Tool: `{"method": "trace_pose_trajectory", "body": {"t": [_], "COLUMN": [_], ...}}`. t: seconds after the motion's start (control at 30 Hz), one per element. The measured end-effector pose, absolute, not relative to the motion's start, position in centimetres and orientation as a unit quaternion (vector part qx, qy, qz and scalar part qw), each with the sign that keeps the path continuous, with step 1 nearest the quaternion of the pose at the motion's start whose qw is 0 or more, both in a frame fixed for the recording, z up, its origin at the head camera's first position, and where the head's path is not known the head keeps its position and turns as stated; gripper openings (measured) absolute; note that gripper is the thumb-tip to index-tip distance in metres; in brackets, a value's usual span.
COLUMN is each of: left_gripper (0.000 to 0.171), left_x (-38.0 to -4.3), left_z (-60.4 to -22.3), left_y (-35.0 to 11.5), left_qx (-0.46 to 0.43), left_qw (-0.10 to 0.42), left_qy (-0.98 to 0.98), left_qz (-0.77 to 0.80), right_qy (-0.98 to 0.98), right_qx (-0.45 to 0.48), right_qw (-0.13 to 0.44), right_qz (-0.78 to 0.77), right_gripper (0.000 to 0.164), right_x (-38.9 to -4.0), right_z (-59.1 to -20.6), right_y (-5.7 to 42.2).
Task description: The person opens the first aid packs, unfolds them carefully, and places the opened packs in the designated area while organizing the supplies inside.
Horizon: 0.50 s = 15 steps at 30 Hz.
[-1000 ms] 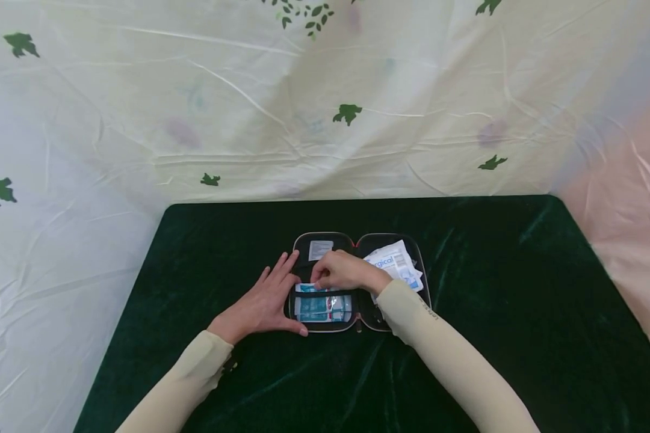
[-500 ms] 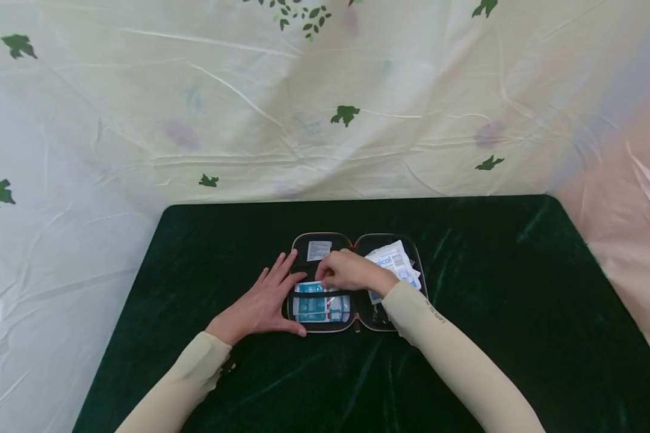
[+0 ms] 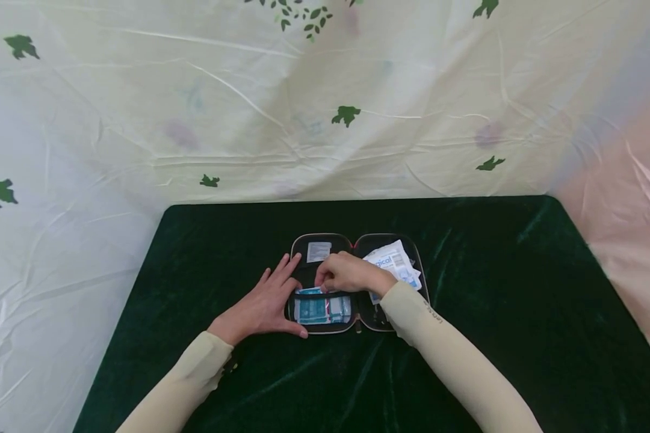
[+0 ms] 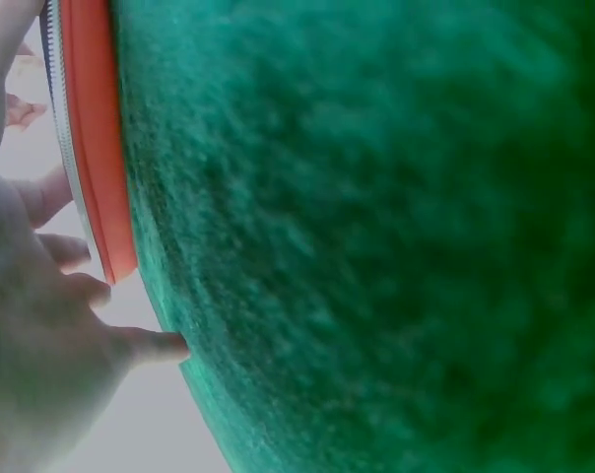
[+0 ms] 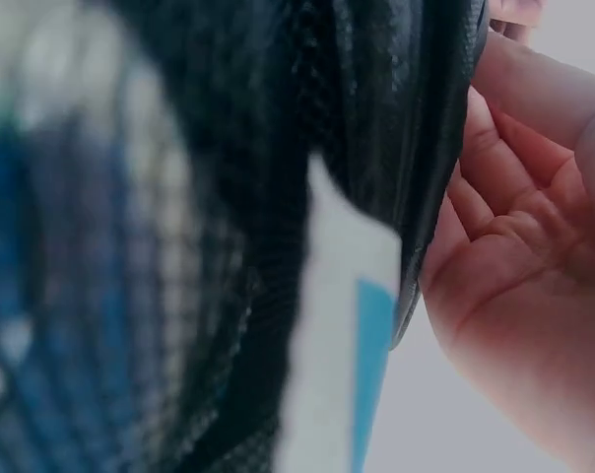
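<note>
Blue packets (image 3: 311,310), pinched at their upper edge by the right hand (image 3: 348,272) — seemingly being tucked under the strap (image 3: 333,295); case (image 3: 306,275) steadied by spread left hand (image 3: 265,307) — gentle seating likely required next.

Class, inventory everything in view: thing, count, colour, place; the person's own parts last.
case: 1, black inside, orange-red outside, lying open
zip: 1, silver, case's edge
strap: 1, black, across case's left half
blue packets: count unclear, blue and white, behind strap
label: 1, pale, left half's far end
white packets: at least 2, blue print, right half
mesh: count unclear, black, right wrist view
table cover: 1, dark green, under the case
backdrop: count unclear, pale and pink, behind
bird prints: at least 6, green, on backdrop
sleeves: 2, cream, both arms
left hand: 1, bare, at case's left edge
right hand: 1, bare, grip on blue packets
</note>
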<state>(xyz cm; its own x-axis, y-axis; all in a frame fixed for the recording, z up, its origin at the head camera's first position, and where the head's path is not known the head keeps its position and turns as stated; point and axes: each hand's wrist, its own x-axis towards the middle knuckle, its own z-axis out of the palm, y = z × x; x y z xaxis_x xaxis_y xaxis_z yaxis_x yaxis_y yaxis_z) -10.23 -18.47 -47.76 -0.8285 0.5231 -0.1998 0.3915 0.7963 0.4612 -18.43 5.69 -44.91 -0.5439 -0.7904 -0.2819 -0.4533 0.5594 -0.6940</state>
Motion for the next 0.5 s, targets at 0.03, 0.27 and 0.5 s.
{"method": "trace_pose_trajectory", "body": {"t": [0.03, 0.27, 0.5], "left_gripper": [0.087, 0.088, 0.091], "left_x": [-10.22, -10.16, -10.18], "left_z": [-47.75, -47.74, -47.73], "left_y": [-18.46, -18.56, -18.79], "left_qx": [0.244, 0.245, 0.25], "left_qw": [0.162, 0.161, 0.154], "left_qy": [0.934, 0.933, 0.934], "left_qz": [0.206, 0.207, 0.202], "right_qy": [0.829, 0.836, 0.842], "right_qx": [-0.377, -0.368, -0.37], "right_qw": [0.298, 0.291, 0.272], "right_qz": [-0.285, -0.284, -0.282], "right_gripper": [0.01, 0.011, 0.011], "right_x": [-18.43, -18.27, -18.32], "right_z": [-44.98, -44.58, -44.45], "right_y": [5.68, 6.1, 6.65]}}
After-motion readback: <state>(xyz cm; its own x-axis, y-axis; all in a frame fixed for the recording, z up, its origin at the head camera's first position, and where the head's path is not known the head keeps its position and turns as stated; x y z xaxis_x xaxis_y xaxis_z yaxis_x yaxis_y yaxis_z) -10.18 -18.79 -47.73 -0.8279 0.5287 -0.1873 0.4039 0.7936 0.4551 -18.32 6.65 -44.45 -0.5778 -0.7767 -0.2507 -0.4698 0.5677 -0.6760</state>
